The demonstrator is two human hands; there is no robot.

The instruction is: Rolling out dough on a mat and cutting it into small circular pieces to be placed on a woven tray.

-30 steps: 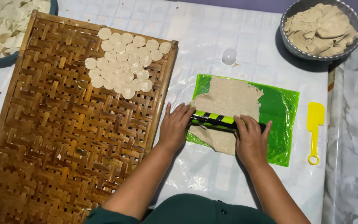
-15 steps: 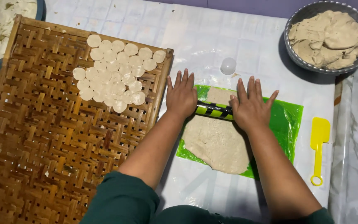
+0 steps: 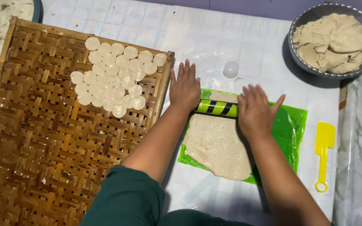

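Dough sheet (image 3: 219, 144): we see it lying flat on the green mat (image 3: 292, 129), spread from the rolling pin back towards the body; half a second ago it showed about the same, while a second ago the pin lay near the mat's near end with most of the dough beyond it.
Rolling pin (image 3: 217, 107): green with black stripes, now at the mat's far edge; we have pushed it away across the dough.
Meaning: we judge the sheet nearly rolled thin along its length.
Left hand (image 3: 184, 88): flat, fingers spread, palm pressing the pin's left end, just left of the mat.
Right hand (image 3: 255, 111): flat, fingers splayed, pressing the pin's right end over the mat.
Hidden: both pin ends lie under our palms; our right forearm covers the mat's near right part.
Cut off: bowl of dough (image 3: 336, 42) beyond the mat at the right frame edge; woven tray (image 3: 42, 146) of small discs left of the mat.
Hard to tell: the small pale round thing (image 3: 231, 69) just beyond the mat.
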